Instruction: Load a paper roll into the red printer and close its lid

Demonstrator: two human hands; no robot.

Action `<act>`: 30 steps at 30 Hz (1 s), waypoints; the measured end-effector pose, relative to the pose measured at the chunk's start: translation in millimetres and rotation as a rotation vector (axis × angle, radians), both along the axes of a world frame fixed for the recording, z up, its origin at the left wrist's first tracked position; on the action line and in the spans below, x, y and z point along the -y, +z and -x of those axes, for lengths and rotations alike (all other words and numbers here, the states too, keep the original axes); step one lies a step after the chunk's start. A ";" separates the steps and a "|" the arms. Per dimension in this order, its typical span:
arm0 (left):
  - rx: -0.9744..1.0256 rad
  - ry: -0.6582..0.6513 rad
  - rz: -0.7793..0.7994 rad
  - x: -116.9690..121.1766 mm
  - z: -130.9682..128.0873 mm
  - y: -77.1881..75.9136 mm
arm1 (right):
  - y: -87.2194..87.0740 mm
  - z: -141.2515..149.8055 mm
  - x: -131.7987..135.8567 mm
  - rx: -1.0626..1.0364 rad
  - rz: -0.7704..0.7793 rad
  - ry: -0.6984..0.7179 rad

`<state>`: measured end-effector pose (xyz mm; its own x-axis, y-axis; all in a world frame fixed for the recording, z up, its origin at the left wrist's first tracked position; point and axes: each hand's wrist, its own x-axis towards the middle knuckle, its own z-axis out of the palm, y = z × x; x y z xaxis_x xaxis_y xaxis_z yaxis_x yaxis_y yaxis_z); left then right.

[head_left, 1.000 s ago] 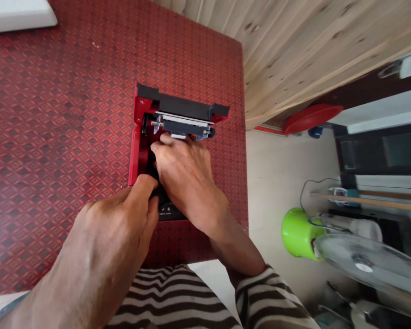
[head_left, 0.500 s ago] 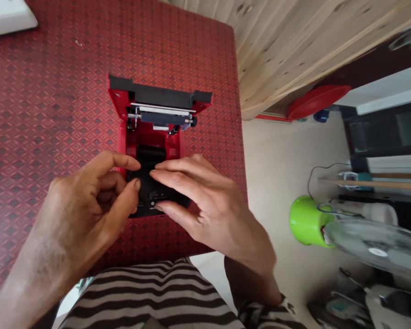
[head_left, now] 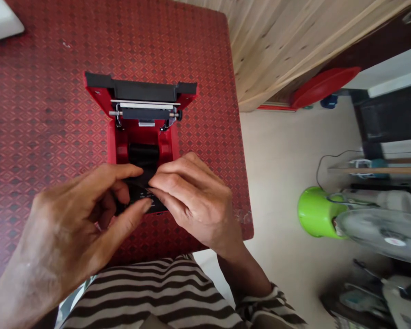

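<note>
A small red-and-black printer (head_left: pixel 111 141) sits on the table with its lid (head_left: pixel 144 91) raised, showing a dark roller (head_left: pixel 145 114) under a pale bar. Inside lies a black ribbon roll (head_left: pixel 144 151), its loose black ribbon (head_left: pixel 147 172) drawn toward me over the front panel. My right hand (head_left: pixel 195 201) pinches the ribbon's near edge between thumb and fingers. On the other side, my left hand (head_left: pixel 82 214) has thumb and index finger apart, close around the ribbon's left side; whether it touches is unclear. White print shows on the front panel (head_left: pixel 157 205), partly covered by my hands.
The printer stands on a red patterned table (head_left: pixel 48 100) whose right edge lies beyond my right hand. A white object (head_left: pixel 2 20) is at the far left corner. To the right are a wooden panel (head_left: pixel 277 36), a green bucket (head_left: pixel 311 212) and a fan (head_left: pixel 387 233) on the floor.
My right fingers have gone from lying flat over the ribbon to pinching its near edge, which now lifts slightly. My left thumb has shifted right. The view has moved a little.
</note>
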<state>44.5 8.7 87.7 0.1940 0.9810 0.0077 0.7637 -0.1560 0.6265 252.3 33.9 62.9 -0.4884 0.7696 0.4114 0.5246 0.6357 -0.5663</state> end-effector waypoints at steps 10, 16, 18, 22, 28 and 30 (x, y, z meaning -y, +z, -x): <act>-0.239 -0.078 -0.228 9.5 -7.8 2.1 | -0.9 -0.3 9.7 0.090 -0.070 -0.098; -0.234 -0.163 -0.258 6.9 -5.9 1.4 | -2.5 -5.3 15.9 0.121 -0.069 -0.062; -0.256 -0.194 -0.288 7.7 -5.6 1.9 | -2.5 -5.9 17.9 0.122 -0.076 -0.072; -0.275 -0.217 -0.301 9.8 -5.8 3.6 | -3.6 -5.8 21.1 0.079 -0.132 -0.081; -0.216 -0.243 -0.227 14.0 -6.2 1.8 | -8.0 -7.6 23.2 0.046 -0.134 -0.056; -0.143 -0.242 -0.170 14.6 -1.3 3.9 | -8.8 -8.8 23.5 0.056 -0.133 -0.048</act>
<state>45.8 -5.9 91.6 0.4325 0.8931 0.1235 0.7702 -0.4372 0.4644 261.1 10.4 54.1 -0.4773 0.7331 0.4844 0.5843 0.6766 -0.4481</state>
